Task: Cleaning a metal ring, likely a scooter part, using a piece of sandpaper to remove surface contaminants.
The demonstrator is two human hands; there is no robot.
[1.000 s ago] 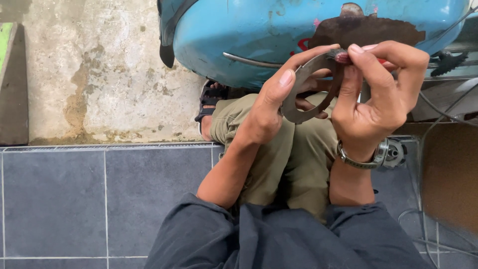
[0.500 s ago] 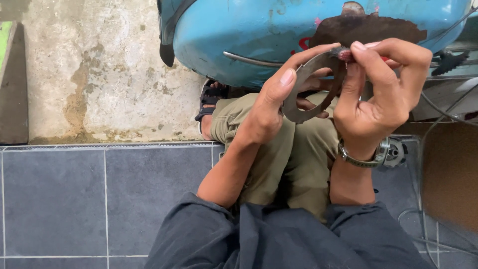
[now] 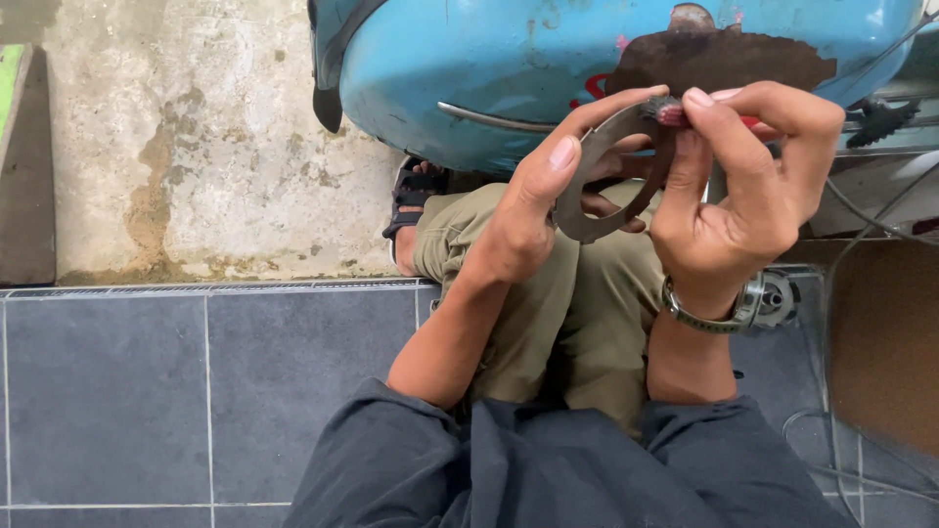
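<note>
Grey metal ring held by left hand, right hand brushing.

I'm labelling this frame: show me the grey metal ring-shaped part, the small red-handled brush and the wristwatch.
Grey metal ring-shaped part [image 3: 587, 227], head view: lower curve of the ring.
Small red-handled brush [image 3: 668, 112], head view: bristle end at the ring's top.
Wristwatch [image 3: 706, 315], head view: band on the right wrist.

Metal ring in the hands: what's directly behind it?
Through the metal ring show left-hand fingers and khaki trousers. The right hand covers its right edge and most of the brush.
</note>
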